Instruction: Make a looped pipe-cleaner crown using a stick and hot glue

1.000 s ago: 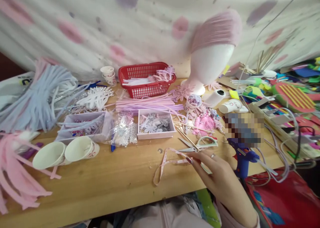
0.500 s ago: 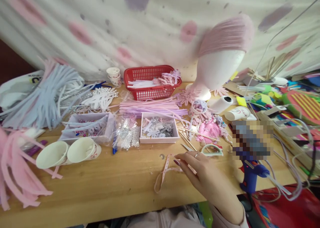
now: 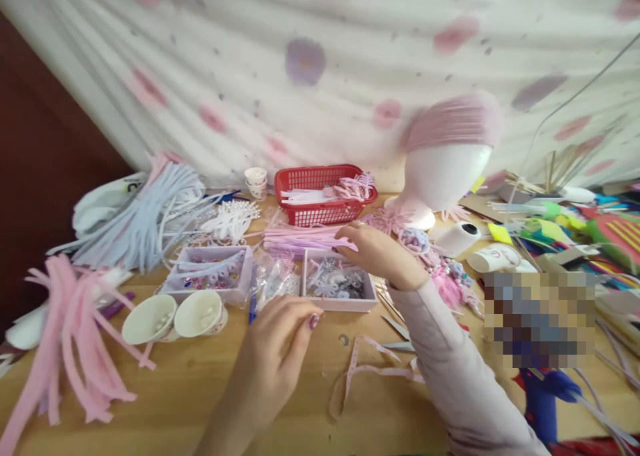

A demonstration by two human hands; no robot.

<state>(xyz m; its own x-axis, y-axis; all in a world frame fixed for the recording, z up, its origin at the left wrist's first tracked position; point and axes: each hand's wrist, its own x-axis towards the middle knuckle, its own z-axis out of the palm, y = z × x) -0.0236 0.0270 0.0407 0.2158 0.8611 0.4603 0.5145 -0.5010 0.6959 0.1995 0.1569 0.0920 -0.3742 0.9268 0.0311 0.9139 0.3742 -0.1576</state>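
Note:
My right hand reaches over the bundle of pink and lilac pipe cleaners, its bent fingers around some near their right end. The fingertips are partly hidden. My left hand is raised over the table in front, thumb and fingertips pinched together; anything between them is too small to make out. Just beyond it stands a white box of beads and flower-shaped pieces. Under my right forearm lie a pink tape measure and scissors.
Two paper cups and loose pink pipe cleaners lie left. A lilac box, a red basket and a foam head stand farther back. A blue glue gun and cables are at right.
My right hand has moved from above the tape measure, forward to the pipe cleaners. My left hand has come into view. The camera view has shifted up and left.

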